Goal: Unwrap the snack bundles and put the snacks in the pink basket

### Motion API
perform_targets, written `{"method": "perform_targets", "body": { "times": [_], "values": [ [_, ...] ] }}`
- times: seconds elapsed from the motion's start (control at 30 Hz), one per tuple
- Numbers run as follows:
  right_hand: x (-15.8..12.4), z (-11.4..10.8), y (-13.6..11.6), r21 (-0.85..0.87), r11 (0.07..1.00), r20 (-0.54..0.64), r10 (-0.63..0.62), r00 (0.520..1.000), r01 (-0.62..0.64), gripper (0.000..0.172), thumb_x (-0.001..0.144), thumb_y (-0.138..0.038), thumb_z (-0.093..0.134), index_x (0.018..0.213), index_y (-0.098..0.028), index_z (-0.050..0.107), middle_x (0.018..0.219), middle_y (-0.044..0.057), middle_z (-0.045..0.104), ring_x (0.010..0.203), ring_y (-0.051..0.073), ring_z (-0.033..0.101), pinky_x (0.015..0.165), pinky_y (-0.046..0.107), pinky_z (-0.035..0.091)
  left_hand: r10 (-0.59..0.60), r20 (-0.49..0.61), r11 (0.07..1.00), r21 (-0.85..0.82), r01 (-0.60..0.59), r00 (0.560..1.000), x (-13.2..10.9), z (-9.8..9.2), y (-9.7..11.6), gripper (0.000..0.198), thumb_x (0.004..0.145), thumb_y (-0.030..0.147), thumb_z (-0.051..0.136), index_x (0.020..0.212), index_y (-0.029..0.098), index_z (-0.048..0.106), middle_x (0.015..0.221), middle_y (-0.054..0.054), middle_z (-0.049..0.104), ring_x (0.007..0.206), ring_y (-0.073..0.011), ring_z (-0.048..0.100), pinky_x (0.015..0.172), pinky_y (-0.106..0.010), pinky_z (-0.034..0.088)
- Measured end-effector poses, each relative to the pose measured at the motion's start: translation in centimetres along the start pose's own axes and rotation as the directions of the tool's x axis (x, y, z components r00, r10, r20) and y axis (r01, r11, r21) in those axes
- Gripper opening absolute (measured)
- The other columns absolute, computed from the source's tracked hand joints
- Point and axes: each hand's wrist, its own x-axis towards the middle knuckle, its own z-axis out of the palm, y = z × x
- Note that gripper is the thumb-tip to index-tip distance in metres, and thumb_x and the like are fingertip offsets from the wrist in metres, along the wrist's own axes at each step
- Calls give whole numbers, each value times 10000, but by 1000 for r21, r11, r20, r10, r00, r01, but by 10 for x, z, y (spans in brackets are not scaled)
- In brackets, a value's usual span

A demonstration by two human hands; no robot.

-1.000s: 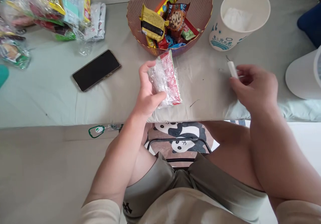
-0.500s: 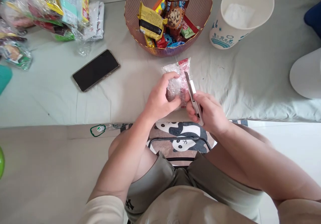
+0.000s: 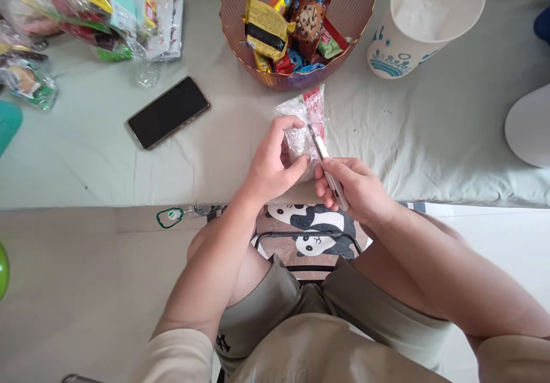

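Note:
A clear plastic packet with a red and white print point(image 3: 315, 108) lies on the cloth-covered table, close to its front edge. My left hand point(image 3: 275, 160) grips its left side, thumb on the near part and index finger on the far part. In my right hand point(image 3: 356, 188) is a utility knife point(image 3: 329, 171) with a pale handle. Its blade points away from me and to the left, with the tip over the packet's middle. Whether the blade touches the plastic I cannot tell. My left fingers hide part of the packet.
Behind the packet stands a ribbed pink bowl point(image 3: 234, 39) holding several wrapped snacks. A paper bucket point(image 3: 387, 56) with white material inside is to its right. A phone point(image 3: 169, 112) lies left; packaged snacks point(image 3: 116, 16) pile up at the far left. A white rounded object point(image 3: 530, 125) sits right.
The knife tip has shifted left, from the packet's right side to over its middle. My left hand keeps its hold. The whole view has shifted slightly.

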Motion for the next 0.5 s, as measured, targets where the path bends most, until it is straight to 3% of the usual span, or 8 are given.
{"method": "perform_targets", "body": {
  "times": [0.23,0.5],
  "values": [
    [-5,0,2,-84,996,33,31,999,-28,465,744,-588,827,741,-168,627,566,12,639,399,79,517,353,192,391,43,-142,996,-74,-54,989,6,-5,-4,590,837,631,771,1221,300,469,1171,-45,533,938,-170,606,783,-304,519],
    [-8,-3,4,-196,980,64,45,997,-31,507,776,-641,794,767,-156,648,609,21,656,445,86,559,391,194,428,15,-257,985,-162,-58,966,10,-12,-11,668,789,705,781,1215,320,440,1048,-14,516,980,-190,626,822,-330,521]
  ]
}}
